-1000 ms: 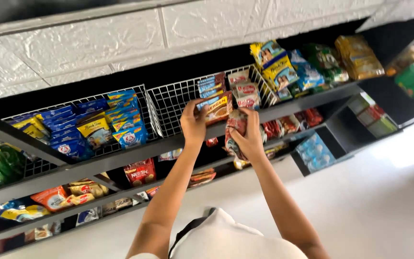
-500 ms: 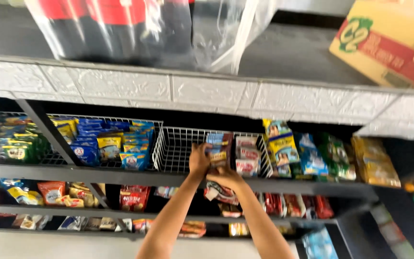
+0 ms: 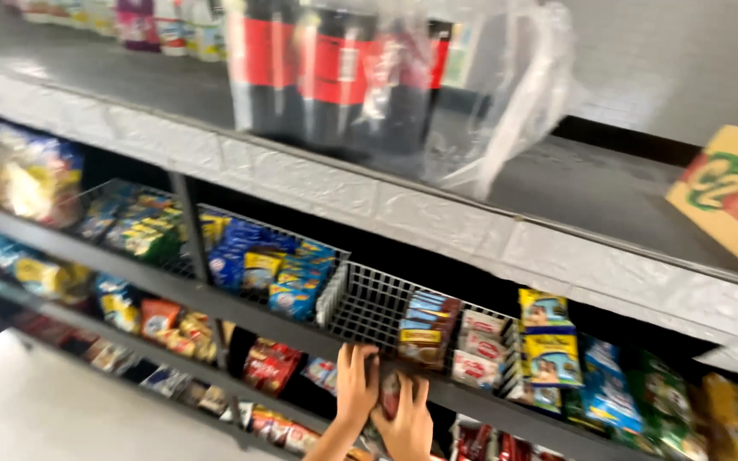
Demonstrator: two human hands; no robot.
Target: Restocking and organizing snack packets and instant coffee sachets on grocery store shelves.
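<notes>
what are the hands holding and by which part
Both the left hand and right hand clasp a small red snack packet by its sides; blur hides the exact grip.

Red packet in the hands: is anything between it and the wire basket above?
Only the dark shelf rail. Left hand and right hand hold the red packet just below it; the wire basket sits on top, its near part bare.

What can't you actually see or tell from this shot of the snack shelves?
- What the left hand and right hand hold: the head view is blurred, and the hands cover it.
- Both forearms: cut off by the bottom edge.
- The cardboard box: cut by the right edge.
- The packets at far left: motion blur smears them.
</notes>
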